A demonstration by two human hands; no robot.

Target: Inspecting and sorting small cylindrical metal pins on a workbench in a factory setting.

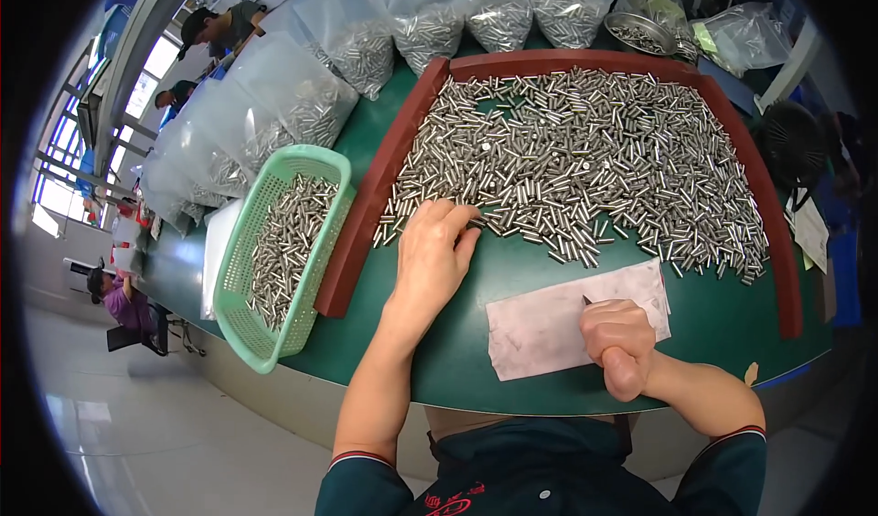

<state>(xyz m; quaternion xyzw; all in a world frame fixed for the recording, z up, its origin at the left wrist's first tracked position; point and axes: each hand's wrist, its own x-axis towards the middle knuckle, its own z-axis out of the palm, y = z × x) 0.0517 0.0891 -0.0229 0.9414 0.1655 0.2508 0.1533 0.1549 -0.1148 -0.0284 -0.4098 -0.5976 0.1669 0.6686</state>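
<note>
A wide spread of short silvery metal pins (585,159) lies on the green tabletop (439,333). At its near left edge is my left hand (432,253), fingers curled and thumb close to the index finger; what the fingertips hold, if anything, is hidden. My right hand (620,338) is closed in a fist above a pale, smudged sheet (535,333). A small dark tip pokes out beside its curled fingers, and the rest of that thing is covered by the hand.
Dark red wooden rails (375,196) border the pins at left, back and right. Left of them stands a light green basket (240,287) of pins. Plastic bags (425,22) of pins line the back, near a metal bowl (640,33). A black fan (791,146) stands right.
</note>
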